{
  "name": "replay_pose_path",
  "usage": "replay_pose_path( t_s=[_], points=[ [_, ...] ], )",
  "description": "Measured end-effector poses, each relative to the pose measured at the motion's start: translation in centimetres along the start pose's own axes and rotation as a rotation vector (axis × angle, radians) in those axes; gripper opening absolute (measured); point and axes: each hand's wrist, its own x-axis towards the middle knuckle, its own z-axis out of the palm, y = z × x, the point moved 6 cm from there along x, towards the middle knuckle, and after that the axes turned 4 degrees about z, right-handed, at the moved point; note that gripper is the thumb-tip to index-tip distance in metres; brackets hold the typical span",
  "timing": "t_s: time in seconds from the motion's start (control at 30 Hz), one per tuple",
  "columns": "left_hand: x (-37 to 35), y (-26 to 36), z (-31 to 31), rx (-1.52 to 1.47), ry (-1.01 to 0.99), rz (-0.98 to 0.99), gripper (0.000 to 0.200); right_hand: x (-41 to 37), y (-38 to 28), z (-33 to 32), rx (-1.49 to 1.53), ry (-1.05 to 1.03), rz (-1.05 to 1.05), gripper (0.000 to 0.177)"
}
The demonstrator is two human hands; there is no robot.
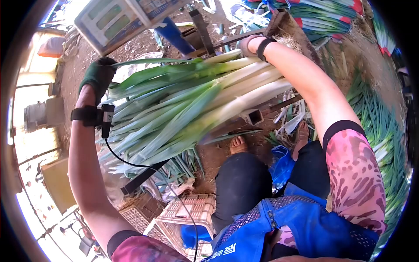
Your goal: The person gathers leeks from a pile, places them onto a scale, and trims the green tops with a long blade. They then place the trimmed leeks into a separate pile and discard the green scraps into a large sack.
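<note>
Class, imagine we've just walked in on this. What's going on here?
A person is handling a big spread of long green-and-white stalks, leeks by the look of them, above a metal frame. The dark-gloved left hand is closed on a leaf on the green side; the right hand is by the white ends, its grip unclear. More long greens lie on the ground to the right, and tied bundles sit beyond.

Beside the leeks (196,100), whose white shafts are seen as smooth and slightly glossy, a blue apron (301,218) of smooth cloth is worn. Left of them, a dark glove (97,75) is seen as matt fabric; below them, a crate (187,212) is formed of slatted plastic.
</note>
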Motion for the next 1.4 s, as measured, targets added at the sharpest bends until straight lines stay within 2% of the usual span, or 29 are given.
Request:
replay_pose_path(
  t_s=[0.07, 0.1, 0.17, 0.23, 0.3, 0.33, 0.43, 0.5, 0.53, 0.57, 0.63, 0.67, 0.7, 0.83, 0.87, 0.93, 1.0, 1.03, 1.1, 1.13, 1.17, 1.2, 1.27, 1.3, 1.37, 1.4],
  points=[
    [-3.6, 4.1, -4.1, 0.612, 0.198, 0.06, 0.01, 0.1, 0.0, 0.3, -0.074, -0.014, -0.03, 0.031],
    [-5.7, 6.1, -5.5, 0.918, 0.295, 0.092, 0.009, 1.1, 0.6, 1.1, -0.012, 0.018, -0.006, 0.03],
    [-7.6, 0.9, -8.4, 1.113, 0.235, -0.016, 0.006, 1.9, 1.3, 1.8, 0.012, 0.075, 0.018, 0.03],
    [-11.0, -1.8, -9.1, 1.278, 0.068, -0.135, 0.007, 3.2, 2.5, 3.2, 0.011, 0.072, 0.021, 0.031],
    [-12.7, -2.9, -9.8, 1.327, -0.02, -0.39, 0.012, 2.8, 2.9, 2.9, -0.004, 0.071, 0.065, 0.033],
    [-12.9, -3.5, -10.1, 1.33, -0.059, -0.501, 0.018, 1.2, 2.7, 1.8, -0.017, 0.069, 0.106, 0.034],
    [-11.7, -1.9, -7.0, 1.264, -0.121, -0.285, 0.021, -3.5, 2.6, -0.7, 0.078, 0.109, 0.142, 0.039],
    [-9.3, 2.3, -2.4, 0.817, 0.169, 0.246, 0.023, -5.7, 2.1, -1.9, 0.102, 0.16, 0.114, 0.04],
    [-7.1, 3.8, 0.2, 0.713, 0.106, 0.178, 0.027, -6.2, 1.8, -2.0, 0.12, 0.164, 0.113, 0.04],
    [-5.5, 5.3, 2.5, 0.628, 0.116, 0.302, 0.028, -5.7, 1.7, -1.3, 0.103, 0.148, 0.109, 0.039],
    [-1.8, 7.1, 6.7, 0.481, 0.107, 0.386, 0.029, -4.3, 2.1, 0.8, 0.068, 0.111, 0.111, 0.037],
    [0.7, 5.7, 8.9, 0.44, 0.054, 0.386, 0.03, -4.7, 1.9, 1.1, 0.153, 0.099, 0.088, 0.038],
    [2.3, 4.8, 11.2, 0.53, -0.055, 0.195, 0.036, -4.7, 2.1, 1.6, 0.171, 0.132, 0.075, 0.038],
    [6.2, -1.5, 18.0, 0.619, -0.169, 0.07, 0.054, -6.0, 2.1, 0.8, 0.24, 0.108, 0.11, 0.042],
    [8.5, -5.2, 19.5, 0.546, -0.296, 0.098, 0.05, -5.9, 2.2, 0.7, 0.226, 0.113, 0.106, 0.042],
    [11.0, -7.1, 19.8, 0.327, -0.229, 0.226, 0.048, -5.5, 2.2, 0.5, 0.213, 0.132, 0.103, 0.043],
    [11.8, -8.5, 20.5, 0.261, -0.231, 0.226, 0.046, -4.7, 2.1, 0.0, 0.175, 0.108, 0.084, 0.051],
    [11.4, -7.4, 20.8, 0.304, -0.264, 0.169, 0.044, -4.5, 2.1, -0.8, 0.157, 0.1, 0.077, 0.055],
    [10.7, -4.2, 21.3, 0.39, -0.326, 0.058, 0.041, -2.9, 2.5, -1.3, 0.297, 0.08, 0.066, 0.081],
    [10.8, -4.0, 21.4, 0.433, -0.359, 0.002, 0.04, -2.5, 2.2, -1.4, 0.329, 0.047, 0.059, 0.083],
    [10.4, -3.5, 21.9, 0.411, -0.41, 0.037, 0.037, -2.1, 2.0, -1.5, 0.362, 0.015, 0.05, 0.085],
    [9.8, -3.6, 22.3, 0.435, -0.517, 0.022, 0.042, -1.9, 1.7, -1.5, 0.31, -0.022, 0.031, 0.084],
    [6.8, 0.3, 21.4, 0.464, -0.68, -0.002, 0.047, -1.6, 0.8, -1.4, 0.205, -0.098, -0.017, 0.084],
    [6.3, 0.3, 21.3, 0.46, -0.701, -0.02, 0.046, -2.3, 0.8, -1.3, 0.297, -0.195, 0.017, 0.081],
    [5.5, 0.1, 20.7, 0.454, -0.715, -0.053, 0.044, -2.3, 0.5, -1.0, 0.229, -0.186, -0.046, 0.076],
    [5.0, -0.1, 20.5, 0.454, -0.719, -0.074, 0.043, -2.6, 0.7, -0.5, 0.283, -0.156, -0.015, 0.074]
  ],
)
